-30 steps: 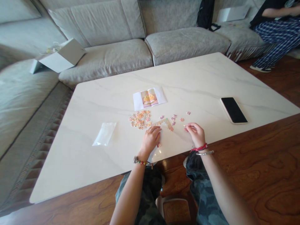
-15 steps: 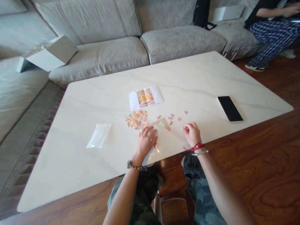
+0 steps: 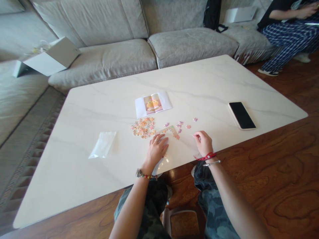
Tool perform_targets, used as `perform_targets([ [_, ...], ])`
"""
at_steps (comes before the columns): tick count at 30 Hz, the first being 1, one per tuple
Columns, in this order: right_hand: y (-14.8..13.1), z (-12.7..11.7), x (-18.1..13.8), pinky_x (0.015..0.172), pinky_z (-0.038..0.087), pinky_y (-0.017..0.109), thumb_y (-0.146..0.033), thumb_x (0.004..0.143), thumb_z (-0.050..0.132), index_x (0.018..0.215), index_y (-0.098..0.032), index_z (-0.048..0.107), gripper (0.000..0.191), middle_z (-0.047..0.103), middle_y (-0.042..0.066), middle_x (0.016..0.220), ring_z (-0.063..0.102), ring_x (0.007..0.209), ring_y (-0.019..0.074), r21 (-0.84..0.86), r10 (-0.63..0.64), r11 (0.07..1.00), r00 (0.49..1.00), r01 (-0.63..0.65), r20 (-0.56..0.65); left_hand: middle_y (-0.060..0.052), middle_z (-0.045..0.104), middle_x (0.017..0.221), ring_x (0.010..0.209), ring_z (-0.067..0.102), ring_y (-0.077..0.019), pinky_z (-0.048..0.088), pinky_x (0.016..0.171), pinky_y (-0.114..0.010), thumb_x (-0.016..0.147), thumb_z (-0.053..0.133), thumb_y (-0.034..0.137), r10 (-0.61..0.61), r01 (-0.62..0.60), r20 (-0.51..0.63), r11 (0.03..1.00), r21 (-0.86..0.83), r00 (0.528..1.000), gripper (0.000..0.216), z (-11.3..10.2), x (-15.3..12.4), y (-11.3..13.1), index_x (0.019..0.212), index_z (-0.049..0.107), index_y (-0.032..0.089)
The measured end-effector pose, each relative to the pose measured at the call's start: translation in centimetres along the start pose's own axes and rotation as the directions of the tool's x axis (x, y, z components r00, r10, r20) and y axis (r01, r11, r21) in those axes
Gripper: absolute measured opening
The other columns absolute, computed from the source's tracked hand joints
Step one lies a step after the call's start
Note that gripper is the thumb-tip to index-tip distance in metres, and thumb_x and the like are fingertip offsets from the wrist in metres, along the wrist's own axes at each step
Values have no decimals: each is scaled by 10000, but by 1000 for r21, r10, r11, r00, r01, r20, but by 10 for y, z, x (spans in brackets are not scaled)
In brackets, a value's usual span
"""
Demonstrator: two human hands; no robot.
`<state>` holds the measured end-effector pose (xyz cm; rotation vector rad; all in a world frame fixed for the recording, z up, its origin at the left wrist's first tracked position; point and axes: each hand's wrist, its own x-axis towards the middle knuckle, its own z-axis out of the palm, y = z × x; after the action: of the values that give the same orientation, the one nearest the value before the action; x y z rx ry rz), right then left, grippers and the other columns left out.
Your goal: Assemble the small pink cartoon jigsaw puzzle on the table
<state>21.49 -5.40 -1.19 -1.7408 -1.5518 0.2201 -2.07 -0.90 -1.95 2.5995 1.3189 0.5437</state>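
Note:
My left hand (image 3: pixel 157 147) lies with fingers spread over the near-left part of a partly joined puzzle (image 3: pixel 175 131), hiding some of it. To the right, my right hand (image 3: pixel 203 142) hovers just above the table, thumb and forefinger pinched on a small puzzle piece (image 3: pixel 192 135) seen nearly edge-on. A heap of orange and yellow puzzle pieces (image 3: pixel 143 127) lies beyond the left hand. Several loose pink and purple pieces (image 3: pixel 179 124) are scattered past the joined part. Behind the heap rests a creased paper sheet with a picture of yellow figures (image 3: pixel 153 104).
On the white table (image 3: pixel 119 109) a clear plastic bag (image 3: pixel 102 145) lies at left and a phone (image 3: pixel 241 115) at right. A grey sofa (image 3: pixel 104 59) runs along the far side, holding a white box (image 3: pixel 53 56) and a black backpack (image 3: pixel 212 15). Another person (image 3: pixel 286 30) sits at far right.
The whole view has shifted slightly. My left hand has moved a little to the right over the joined pieces. The piece in my right hand has turned more edge-on.

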Motion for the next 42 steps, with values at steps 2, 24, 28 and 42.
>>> perform_targets([
  [2, 2, 2, -1, 627, 414, 279, -216, 802, 464, 663, -206, 525, 152, 562, 37, 702, 517, 666, 155, -9, -31, 999, 998, 32, 47, -78, 503, 1184, 1146, 386, -245, 401, 905, -433, 830, 453, 282, 3, -3, -5, 1000, -5, 1000, 263, 0, 0, 0, 1067, 552, 227],
  [24, 16, 1, -1, 720, 415, 340, -219, 742, 560, 685, -196, 576, 64, 563, 67, 790, 501, 788, 204, -142, -112, 981, 983, 133, 146, -71, 533, 1118, 1056, 484, -209, 414, 897, -406, 823, 473, 264, -41, 39, -35, 998, -57, 999, 247, -12, -10, -13, 1057, 541, 229],
  [28, 9, 1, -3, 722, 417, 328, -194, 780, 494, 687, -204, 564, 117, 586, 50, 743, 515, 748, 187, -72, -135, 986, 976, 149, 169, -66, 549, 1108, 1049, 487, -214, 423, 882, -401, 805, 504, 268, -51, 52, 26, 997, -49, 998, 237, -12, -10, -12, 1031, 561, 226],
  [42, 45, -32, -8, 600, 457, 289, -325, 726, 548, 800, -192, 657, 187, 616, 48, 760, 540, 628, 150, -3, 111, 994, 989, -111, 100, -59, 556, 1107, 1029, 501, -203, 422, 881, -381, 804, 506, 278, -42, 45, 35, 996, -73, 998, 228, -12, -6, -13, 1014, 575, 227],
])
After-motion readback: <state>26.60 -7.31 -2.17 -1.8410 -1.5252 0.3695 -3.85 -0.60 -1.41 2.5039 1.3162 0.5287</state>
